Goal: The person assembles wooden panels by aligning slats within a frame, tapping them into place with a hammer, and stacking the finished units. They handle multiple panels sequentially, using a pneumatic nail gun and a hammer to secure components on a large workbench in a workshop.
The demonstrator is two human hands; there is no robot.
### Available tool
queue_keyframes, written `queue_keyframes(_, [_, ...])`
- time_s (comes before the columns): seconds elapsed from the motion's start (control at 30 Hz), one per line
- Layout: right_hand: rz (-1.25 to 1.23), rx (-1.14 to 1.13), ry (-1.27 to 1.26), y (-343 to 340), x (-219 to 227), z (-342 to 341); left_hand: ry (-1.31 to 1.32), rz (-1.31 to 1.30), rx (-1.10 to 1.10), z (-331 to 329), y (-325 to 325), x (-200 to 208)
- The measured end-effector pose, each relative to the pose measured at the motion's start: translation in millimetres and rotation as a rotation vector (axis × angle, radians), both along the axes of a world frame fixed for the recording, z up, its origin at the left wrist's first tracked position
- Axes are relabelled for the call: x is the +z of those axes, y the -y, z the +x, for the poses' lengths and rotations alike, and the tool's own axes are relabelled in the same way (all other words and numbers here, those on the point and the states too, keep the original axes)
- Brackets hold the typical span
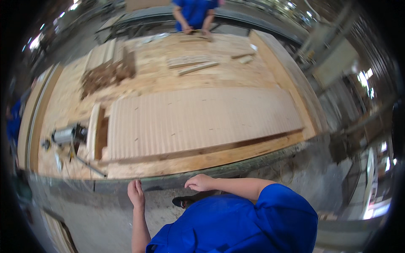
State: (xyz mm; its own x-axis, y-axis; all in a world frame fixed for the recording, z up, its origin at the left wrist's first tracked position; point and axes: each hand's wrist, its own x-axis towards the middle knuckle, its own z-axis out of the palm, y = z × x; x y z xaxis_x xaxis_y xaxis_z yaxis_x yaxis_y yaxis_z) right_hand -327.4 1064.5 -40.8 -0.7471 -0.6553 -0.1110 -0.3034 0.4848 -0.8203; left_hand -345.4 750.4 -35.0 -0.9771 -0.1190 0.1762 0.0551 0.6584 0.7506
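Observation:
My left hand (pixel 136 194) hangs just in front of the workbench (pixel 185 167), fingers curled together, with nothing visible in it. Bent across my body, my right hand (pixel 200 182) stays close to the same front edge, its fingers also curled in and nothing seen between them. Neither hand touches the wood. On the bench beyond them lies a wide row of pale wooden strips (pixel 202 120), side by side with small dark marks across it. A wooden block (pixel 94 130) stands upright off its left end.
A silver and black power tool (pixel 67 135) with a hose sits at the bench's left. Behind it is a stack of wood pieces (pixel 109 69). Loose strips (pixel 198 68) lie farther back. A raised board (pixel 283 71) borders the right side. Across the bench stands a person in blue (pixel 195 14).

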Motion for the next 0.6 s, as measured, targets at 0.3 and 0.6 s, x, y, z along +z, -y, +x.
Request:
queue_keyframes(0.3, [-0.857, -0.977, 0.594, -228, -13, 6, -0.229, -0.414, -0.494, -89, -343, 30])
queue_keyframes(0.6, [-1.188, -1.061, 0.926, -345, -21, 11, -0.113, -0.911, -0.476, -69, -433, 20])
